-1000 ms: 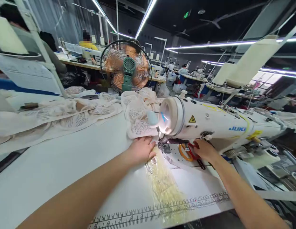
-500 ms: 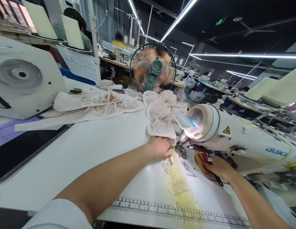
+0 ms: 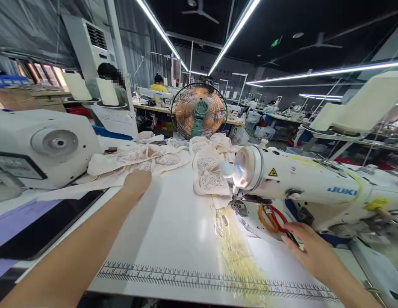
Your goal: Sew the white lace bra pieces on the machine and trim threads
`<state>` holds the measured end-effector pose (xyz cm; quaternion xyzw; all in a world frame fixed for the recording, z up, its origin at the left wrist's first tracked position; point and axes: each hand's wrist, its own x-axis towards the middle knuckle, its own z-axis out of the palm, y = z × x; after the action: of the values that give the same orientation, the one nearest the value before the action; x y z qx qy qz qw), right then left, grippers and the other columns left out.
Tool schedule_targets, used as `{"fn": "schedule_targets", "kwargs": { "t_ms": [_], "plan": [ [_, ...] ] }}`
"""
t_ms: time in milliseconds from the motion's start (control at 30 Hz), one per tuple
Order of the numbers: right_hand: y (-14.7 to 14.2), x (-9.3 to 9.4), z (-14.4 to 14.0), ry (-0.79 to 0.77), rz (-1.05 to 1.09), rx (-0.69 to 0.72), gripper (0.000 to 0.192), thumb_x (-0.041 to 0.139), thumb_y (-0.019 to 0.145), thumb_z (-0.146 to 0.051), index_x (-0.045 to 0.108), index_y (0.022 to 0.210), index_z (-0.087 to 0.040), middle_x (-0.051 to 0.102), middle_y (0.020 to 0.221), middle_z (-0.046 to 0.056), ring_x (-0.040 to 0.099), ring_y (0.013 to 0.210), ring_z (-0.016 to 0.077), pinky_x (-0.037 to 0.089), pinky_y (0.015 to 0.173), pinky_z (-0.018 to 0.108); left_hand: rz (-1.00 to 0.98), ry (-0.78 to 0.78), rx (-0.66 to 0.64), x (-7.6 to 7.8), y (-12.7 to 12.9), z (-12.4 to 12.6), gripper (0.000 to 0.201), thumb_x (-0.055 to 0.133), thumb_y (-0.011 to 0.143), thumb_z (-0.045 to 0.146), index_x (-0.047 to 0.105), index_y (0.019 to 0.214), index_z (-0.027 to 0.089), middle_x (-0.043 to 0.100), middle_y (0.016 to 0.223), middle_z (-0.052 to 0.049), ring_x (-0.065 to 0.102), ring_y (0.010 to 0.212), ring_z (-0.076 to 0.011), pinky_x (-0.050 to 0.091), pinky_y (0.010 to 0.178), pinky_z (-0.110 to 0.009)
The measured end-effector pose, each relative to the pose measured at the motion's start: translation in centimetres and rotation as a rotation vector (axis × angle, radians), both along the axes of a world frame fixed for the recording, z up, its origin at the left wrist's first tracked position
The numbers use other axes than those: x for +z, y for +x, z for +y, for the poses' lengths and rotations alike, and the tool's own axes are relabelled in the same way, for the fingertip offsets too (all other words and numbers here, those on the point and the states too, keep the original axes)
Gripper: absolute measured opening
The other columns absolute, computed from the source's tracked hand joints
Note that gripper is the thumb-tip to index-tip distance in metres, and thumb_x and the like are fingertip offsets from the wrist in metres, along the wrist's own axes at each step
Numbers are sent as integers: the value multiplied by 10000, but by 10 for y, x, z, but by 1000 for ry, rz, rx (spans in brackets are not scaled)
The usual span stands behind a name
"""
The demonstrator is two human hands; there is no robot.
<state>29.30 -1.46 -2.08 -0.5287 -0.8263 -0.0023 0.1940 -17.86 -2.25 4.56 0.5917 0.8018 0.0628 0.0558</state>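
Note:
My left hand (image 3: pixel 138 182) reaches to the near edge of a heap of white lace bra pieces (image 3: pixel 122 159); its fingers are hidden, so its grip does not show. At the right, my right hand (image 3: pixel 306 246) has thumb and fingers apart beside scissors (image 3: pixel 276 219) with an orange and a red handle loop, lying on the sewing machine bed. A black slim part (image 3: pixel 293 239) shows between thumb and forefinger. Another lace piece (image 3: pixel 211 182) lies near the needle area of the white sewing machine (image 3: pixel 282 171).
A printed ruler (image 3: pixel 186 278) runs along the table's front edge. Yellowish clear tape (image 3: pixel 237 252) covers a strip before the needle. A dark tablet-like panel (image 3: pixel 48 226) lies at left, by a second machine head (image 3: pixel 51 145). Behind stands a fan (image 3: pixel 199 111); people sit farther back.
My left hand has moved from the lace piece by the needle leftward to the heap. My right hand has drawn back from the scissor handles, toward the right and nearer me. The view has shifted.

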Motion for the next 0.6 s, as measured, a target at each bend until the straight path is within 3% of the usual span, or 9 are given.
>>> {"fn": "schedule_targets", "kwargs": {
  "t_ms": [133, 200, 333, 467, 600],
  "plan": [
    [6, 1, -47, -36, 122, 38, 311, 444, 824, -418, 614, 976, -207, 625, 1049, 109, 618, 939, 236, 548, 667, 301, 118, -46, -76, -12, 6, -43, 154, 491, 863, 240, 590, 902, 128, 604, 952, -52, 576, 897, -198, 470, 783, -386],
    [1, 7, -72, -81, 193, 91, 259, 457, 840, -394, 611, 972, -233, 627, 1057, 88, 618, 945, 208, 539, 711, 267, 121, -55, -154, -18, 20, -70, 204, 398, 841, 136, 596, 795, 125, 601, 875, -60, 575, 867, -206, 455, 755, -331],
    [-22, 14, -113, -286, 277, 344, 153, 497, 839, -314, 605, 918, -239, 656, 937, 58, 631, 852, 160, 510, 721, 195, 110, -49, -221, -35, 44, -123, 229, 409, 801, 280, 586, 852, 143, 600, 920, -98, 567, 898, -254, 437, 772, -350],
    [-46, -17, -133, -493, 406, 621, 275, 460, 841, -403, 625, 883, -188, 639, 825, 71, 610, 746, 147, 495, 685, 212, 88, -13, -200, -48, 54, -162, 287, 320, 807, 339, 552, 722, 192, 612, 794, -88, 583, 781, -261, 432, 697, -372],
    [-60, -53, -142, -721, 546, 637, 405, 503, 754, -547, 675, 793, -182, 631, 781, 62, 599, 734, 161, 477, 682, 241, 95, -22, -255, -45, 60, -192, 250, 350, 766, 277, 559, 649, 208, 630, 716, -72, 592, 692, -236, 438, 659, -359]
  ]
}}
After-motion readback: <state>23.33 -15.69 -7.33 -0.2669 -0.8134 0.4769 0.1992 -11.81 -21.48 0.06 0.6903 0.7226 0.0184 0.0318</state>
